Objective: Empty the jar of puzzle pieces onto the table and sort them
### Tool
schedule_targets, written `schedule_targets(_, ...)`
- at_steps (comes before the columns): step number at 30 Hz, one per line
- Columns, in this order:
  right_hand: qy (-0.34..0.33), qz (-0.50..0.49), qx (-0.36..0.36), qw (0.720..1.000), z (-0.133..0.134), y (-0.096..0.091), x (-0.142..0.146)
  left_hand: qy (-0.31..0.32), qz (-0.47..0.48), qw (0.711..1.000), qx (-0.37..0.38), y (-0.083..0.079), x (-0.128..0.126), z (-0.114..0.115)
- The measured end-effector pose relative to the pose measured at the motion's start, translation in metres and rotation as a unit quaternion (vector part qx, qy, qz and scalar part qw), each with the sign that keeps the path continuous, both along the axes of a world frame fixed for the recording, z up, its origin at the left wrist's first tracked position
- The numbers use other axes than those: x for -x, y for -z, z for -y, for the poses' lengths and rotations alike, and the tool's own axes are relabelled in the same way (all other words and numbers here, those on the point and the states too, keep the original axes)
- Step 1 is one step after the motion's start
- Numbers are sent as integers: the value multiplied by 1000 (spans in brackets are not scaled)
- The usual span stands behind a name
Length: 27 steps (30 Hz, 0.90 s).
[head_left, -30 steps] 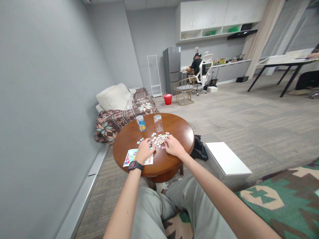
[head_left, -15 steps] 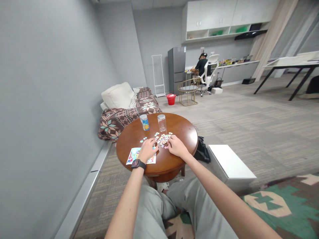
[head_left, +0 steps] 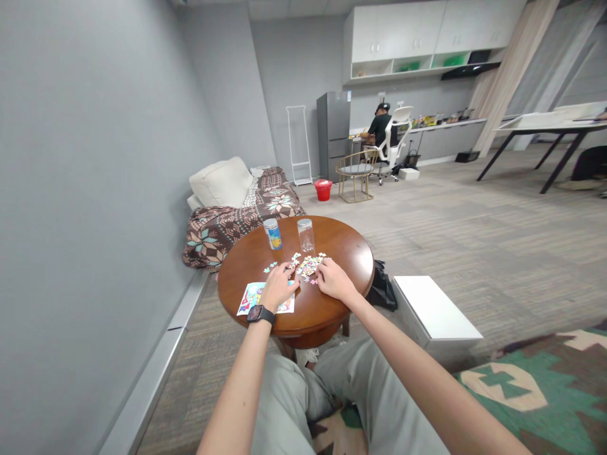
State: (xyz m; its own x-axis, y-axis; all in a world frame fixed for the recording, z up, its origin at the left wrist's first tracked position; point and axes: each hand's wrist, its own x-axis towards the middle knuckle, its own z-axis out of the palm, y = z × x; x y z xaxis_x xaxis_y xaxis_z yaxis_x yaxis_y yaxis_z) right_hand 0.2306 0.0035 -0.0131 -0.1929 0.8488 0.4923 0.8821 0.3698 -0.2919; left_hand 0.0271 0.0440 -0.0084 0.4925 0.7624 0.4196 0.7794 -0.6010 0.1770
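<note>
Round worktop (head_left: 337, 235), head view: puzzle pieces (head_left: 309, 265) lie heaped between left hand (head_left: 279, 288), thumb and fingers apart, and right hand (head_left: 332, 279), curled at the heap's edge, its hold impossible to tell. Light fingertip contact should avoid scattering them.

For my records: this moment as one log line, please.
left hand: over picture sheet; right hand: at puzzle pieces; clear jar: lidded
</note>
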Motion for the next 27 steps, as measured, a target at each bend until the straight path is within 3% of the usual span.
schedule_targets(12,-1,-2,2,1000,0,-1,0,12,53,998,9,0,2,0)
schedule_targets(19,1,2,-5,1000,0,0,0,-12,12,1000,16,3,1,-2)
schedule_targets(27,4,6,3,1000,1,-2,1,49,-55,996,44,3,0,-2)
